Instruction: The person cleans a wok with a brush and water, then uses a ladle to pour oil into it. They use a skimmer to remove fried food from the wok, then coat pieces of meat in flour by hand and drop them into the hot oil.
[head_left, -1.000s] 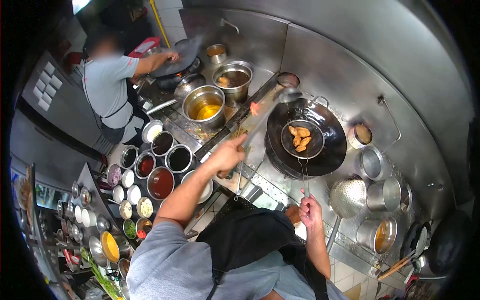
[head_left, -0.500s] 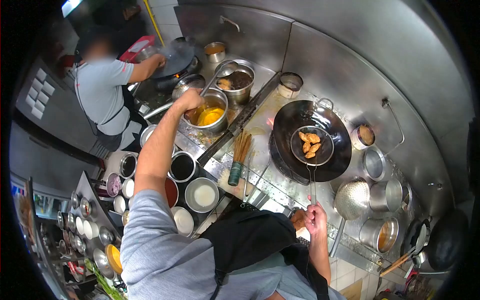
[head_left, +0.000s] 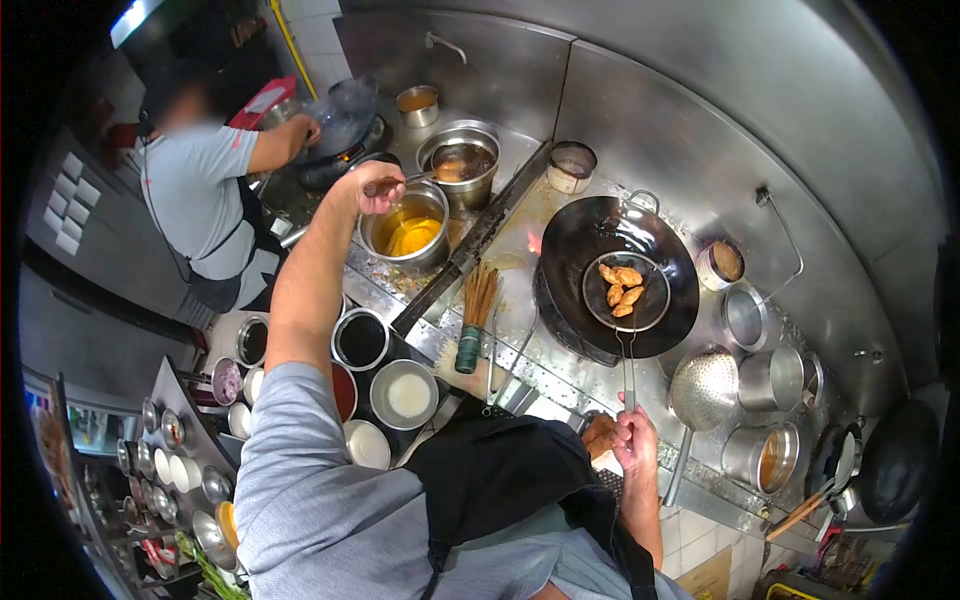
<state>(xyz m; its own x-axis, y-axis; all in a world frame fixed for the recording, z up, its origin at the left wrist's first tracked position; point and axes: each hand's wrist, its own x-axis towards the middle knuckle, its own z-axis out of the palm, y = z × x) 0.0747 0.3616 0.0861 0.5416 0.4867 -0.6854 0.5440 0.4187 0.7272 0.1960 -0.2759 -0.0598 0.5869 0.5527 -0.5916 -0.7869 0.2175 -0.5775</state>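
Ladle's over the broth pot now, strainer hasn't budged

Compared with half a second back, the left hand (head_left: 372,188) has pulled in a bit and swung the ladle (head_left: 447,166) so its bowl sits over the brown-liquid pot (head_left: 459,160), right behind the pot of yellow oil (head_left: 404,228); fingers wrapped tight round the ladle handle. Right hand (head_left: 634,437) stays fisted on the wire strainer (head_left: 626,292) handle, down near the counter edge, with the fried pieces (head_left: 619,285) held over the black wok (head_left: 616,274), well apart from the left hand. No readable writing anywhere. A co-worker (head_left: 195,190) works a wok at the far burner.
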